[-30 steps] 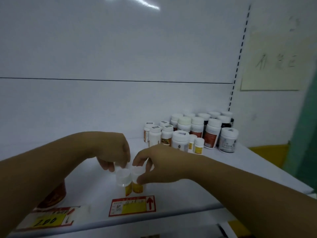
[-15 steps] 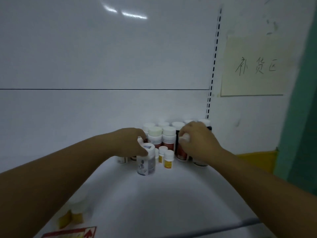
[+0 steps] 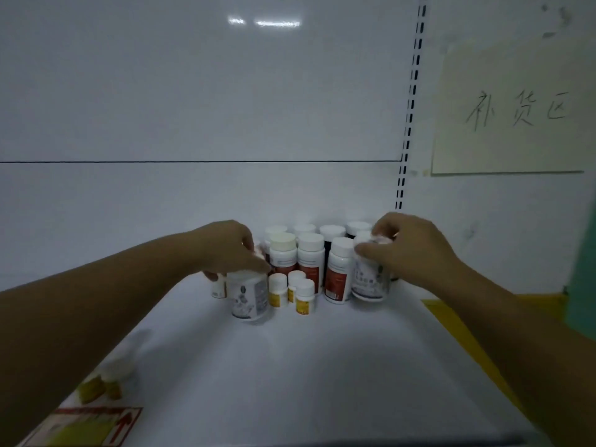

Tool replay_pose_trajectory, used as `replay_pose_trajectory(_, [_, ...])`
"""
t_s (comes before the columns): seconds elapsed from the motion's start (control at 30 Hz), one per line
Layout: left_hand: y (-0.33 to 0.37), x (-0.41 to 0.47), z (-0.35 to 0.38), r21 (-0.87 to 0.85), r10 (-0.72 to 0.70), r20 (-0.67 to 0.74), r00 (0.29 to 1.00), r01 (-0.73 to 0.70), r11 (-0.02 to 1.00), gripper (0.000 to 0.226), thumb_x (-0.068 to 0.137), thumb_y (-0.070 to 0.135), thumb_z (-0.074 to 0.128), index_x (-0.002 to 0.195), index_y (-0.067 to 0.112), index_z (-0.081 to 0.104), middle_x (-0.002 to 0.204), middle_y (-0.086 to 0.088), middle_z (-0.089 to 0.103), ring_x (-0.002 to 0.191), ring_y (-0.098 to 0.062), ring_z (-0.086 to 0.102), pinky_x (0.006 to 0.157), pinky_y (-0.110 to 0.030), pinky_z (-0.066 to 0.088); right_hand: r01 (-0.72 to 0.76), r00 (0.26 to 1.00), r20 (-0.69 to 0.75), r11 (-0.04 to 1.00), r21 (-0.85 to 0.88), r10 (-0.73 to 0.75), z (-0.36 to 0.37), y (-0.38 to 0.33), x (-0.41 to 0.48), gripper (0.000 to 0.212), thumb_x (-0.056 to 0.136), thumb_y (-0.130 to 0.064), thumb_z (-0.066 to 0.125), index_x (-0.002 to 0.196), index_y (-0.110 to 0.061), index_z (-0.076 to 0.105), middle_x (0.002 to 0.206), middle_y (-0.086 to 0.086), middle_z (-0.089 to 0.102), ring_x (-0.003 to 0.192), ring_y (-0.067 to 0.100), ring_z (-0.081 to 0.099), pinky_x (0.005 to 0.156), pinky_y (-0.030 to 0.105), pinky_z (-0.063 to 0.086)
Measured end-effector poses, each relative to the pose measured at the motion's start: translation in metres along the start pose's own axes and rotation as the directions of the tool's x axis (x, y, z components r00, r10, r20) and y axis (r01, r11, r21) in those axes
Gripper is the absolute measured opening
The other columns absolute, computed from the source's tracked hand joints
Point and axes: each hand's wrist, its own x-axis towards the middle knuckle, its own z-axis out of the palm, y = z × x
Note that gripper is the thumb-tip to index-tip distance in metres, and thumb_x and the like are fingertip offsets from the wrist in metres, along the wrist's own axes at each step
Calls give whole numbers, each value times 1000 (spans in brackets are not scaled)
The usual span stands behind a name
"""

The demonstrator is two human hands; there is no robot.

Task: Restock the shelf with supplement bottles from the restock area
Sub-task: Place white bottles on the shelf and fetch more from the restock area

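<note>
The left bottle point(image 3: 248, 298) and right bottle point(image 3: 367, 282) stand upright, gripped, caps up.

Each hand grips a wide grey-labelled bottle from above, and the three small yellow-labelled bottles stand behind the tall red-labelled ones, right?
No. The head view shows the small yellow-labelled bottles in front of the red-labelled ones; the rest holds.

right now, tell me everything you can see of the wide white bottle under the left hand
The wide white plastic-looking bottle stands about upright at the front left of the bottle cluster on the white shelf. Its grey-and-white label carries dark print too blurred to read. The left hand grips its top from above, hiding the cap. A small yellow-labelled white bottle stands close on its right; contact is unclear.
</note>
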Motion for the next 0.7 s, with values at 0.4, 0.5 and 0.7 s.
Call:
replay_pose_trajectory(0.4, [-89, -104, -83, -375, -187, -355, 916, 44, 926, 34, 91, 43, 53, 101, 13, 66, 87, -2, 69, 78, -13, 64, 63, -26, 53, -156, 840, 390, 518, 841, -379, 72, -182, -7, 57, 78, -23, 72, 129, -23, 45, 93, 2, 70, 90, 15, 68, 77, 27, 54])
replay_pose_trajectory(0.5, [-148, -147, -106, -351, -284, -396, 873, 142, 926, 38, 88, 48, 55, 99, 13, 66, 88, -3, 68, 80, -14, 64, 65, -31, 58, -142, 798, 407, 517, 844, -445, 100, -245, -34, 57, 77, -27, 73, 128, -21, 47, 93, 0, 69, 91, 15, 67, 76, 27, 54])
replay_pose_trajectory(0.7, [-232, -203, -138, -410, -410, -397, 821, 241, 880, 44, 85, 44, 61, 110, 8, 64, 89, -6, 64, 81, -19, 63, 61, -33, 59, -86, 727, 434, 557, 826, -532, 138, -338, -73, 55, 77, -31, 71, 126, -17, 50, 100, 0, 68, 91, 12, 65, 74, 26, 53])
